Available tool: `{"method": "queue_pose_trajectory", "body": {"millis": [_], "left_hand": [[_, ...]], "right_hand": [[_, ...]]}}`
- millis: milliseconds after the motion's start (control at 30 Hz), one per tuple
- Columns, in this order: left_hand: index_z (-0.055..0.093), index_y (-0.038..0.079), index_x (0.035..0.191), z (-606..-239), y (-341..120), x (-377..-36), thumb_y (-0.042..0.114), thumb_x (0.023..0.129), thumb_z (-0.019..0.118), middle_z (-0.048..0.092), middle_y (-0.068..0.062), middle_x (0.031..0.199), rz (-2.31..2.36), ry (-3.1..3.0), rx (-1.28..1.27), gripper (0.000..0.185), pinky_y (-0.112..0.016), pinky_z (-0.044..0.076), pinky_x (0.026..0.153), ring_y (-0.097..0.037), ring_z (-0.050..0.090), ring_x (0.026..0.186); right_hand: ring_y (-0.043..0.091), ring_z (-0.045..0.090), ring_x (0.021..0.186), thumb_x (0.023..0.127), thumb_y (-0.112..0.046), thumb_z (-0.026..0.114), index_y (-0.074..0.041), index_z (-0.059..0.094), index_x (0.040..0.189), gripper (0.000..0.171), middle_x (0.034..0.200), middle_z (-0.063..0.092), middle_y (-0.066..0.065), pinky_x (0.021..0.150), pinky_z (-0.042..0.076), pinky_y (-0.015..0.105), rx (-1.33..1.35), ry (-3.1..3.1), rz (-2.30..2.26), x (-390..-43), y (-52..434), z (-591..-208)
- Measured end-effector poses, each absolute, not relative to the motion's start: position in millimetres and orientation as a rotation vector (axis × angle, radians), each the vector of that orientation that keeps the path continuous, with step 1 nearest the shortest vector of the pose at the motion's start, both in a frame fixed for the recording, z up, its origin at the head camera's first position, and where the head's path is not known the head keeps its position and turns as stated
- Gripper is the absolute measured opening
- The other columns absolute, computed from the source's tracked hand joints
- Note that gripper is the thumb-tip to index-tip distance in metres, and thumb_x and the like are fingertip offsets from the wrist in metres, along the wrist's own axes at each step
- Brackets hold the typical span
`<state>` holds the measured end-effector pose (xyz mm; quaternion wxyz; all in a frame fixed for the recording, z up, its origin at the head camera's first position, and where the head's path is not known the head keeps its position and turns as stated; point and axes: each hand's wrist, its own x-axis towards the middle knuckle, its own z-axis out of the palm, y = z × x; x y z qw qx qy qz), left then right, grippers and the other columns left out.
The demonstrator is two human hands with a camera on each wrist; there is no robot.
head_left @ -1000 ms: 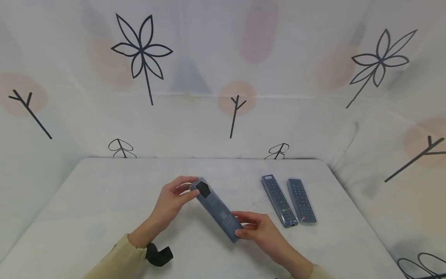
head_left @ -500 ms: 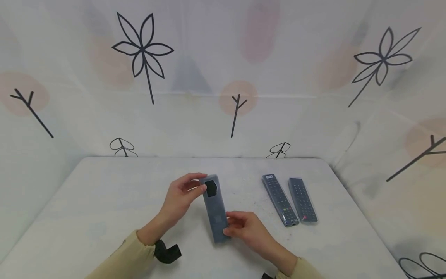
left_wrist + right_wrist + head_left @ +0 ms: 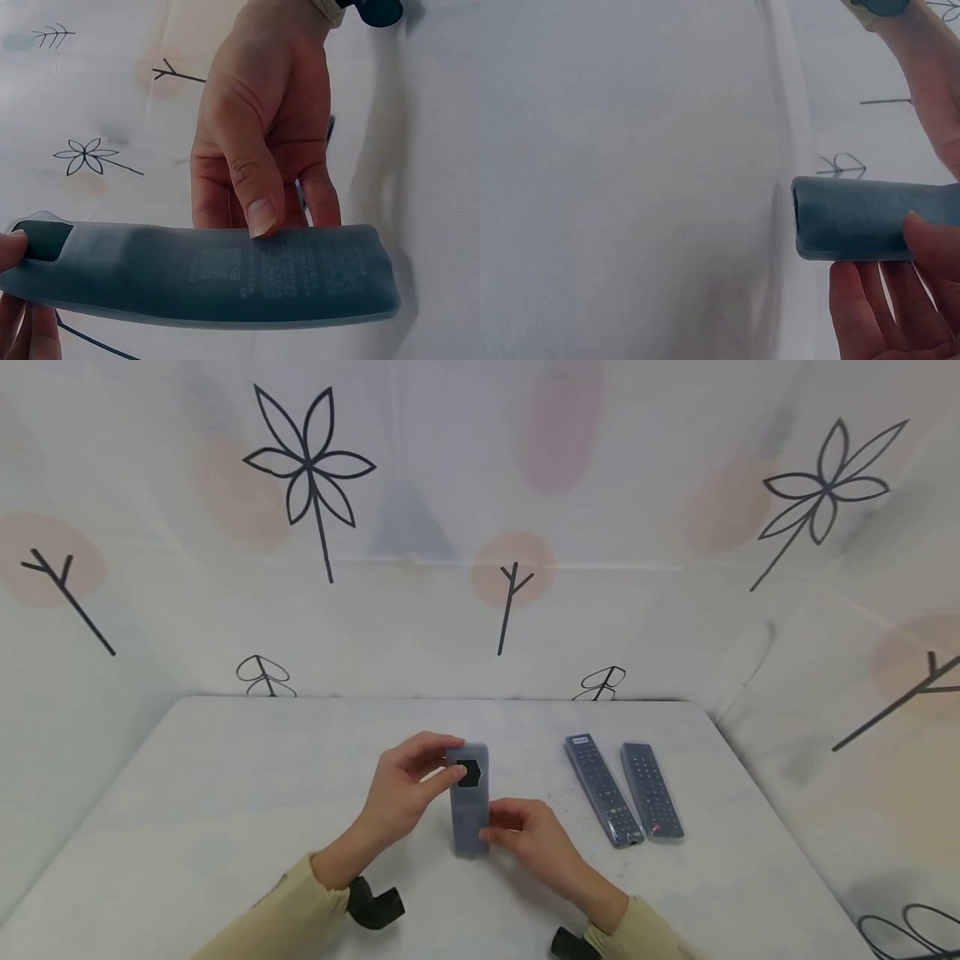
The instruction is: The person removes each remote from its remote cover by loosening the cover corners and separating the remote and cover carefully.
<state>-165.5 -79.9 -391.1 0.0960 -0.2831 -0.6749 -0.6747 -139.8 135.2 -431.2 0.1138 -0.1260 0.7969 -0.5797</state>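
A grey silicone remote sleeve (image 3: 469, 814) with a dark hexagonal cut-out near its far end is held above the white table (image 3: 225, 793), pointing away from me. My left hand (image 3: 448, 762) pinches its far end beside the cut-out. My right hand (image 3: 492, 827) grips the near end, thumb on the printed face. In the left wrist view the sleeve (image 3: 225, 274) lies across the frame with the right hand (image 3: 259, 187) behind it. The right wrist view shows the sleeve's open, hollow end (image 3: 855, 217) above my right fingers (image 3: 870, 315).
Two black remotes lie side by side on the table's right: one (image 3: 602, 789) nearer the hands, the other (image 3: 651, 789) beyond it, both in clear sleeves. A patterned white cloth backdrop (image 3: 480, 527) rises behind and to the sides of the table.
The sleeve has swung from a diagonal lie to pointing straight away from me. Both hands have drawn closer together, the right one shifting left.
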Motion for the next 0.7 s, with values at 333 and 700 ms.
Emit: {"method": "queue_pose_trajectory", "body": {"millis": [333, 700], "left_hand": [[0.068, 0.004, 0.115, -390.9, -70.4, -165.4, -0.005, 0.087, 0.074, 0.067, -0.009, 0.110, -1.950, -1.985, -0.920, 0.030, -0.035, 0.053, 0.090, -0.023, 0.064, 0.099], [0.068, 0.007, 0.116, -391.8, -69.1, -169.0, -0.001, 0.089, 0.073, 0.067, -0.005, 0.111, -1.886, -2.030, -0.918, 0.029, -0.037, 0.053, 0.092, -0.022, 0.064, 0.103]], "right_hand": [[0.027, 0.066, 0.109, 0.089, -0.004, 0.073, -0.001, 0.069, 0.120, 0.031, 0.116, 0.070, 0.011, 0.096, 0.050, 0.045, -0.389, 2.369, -1.737, -148.7, 137.1, -431.0], [0.026, 0.064, 0.111, 0.090, -0.006, 0.073, -0.006, 0.068, 0.122, 0.033, 0.117, 0.070, 0.007, 0.097, 0.050, 0.043, -0.372, 2.399, -1.726, -151.6, 138.1, -423.7]]}}
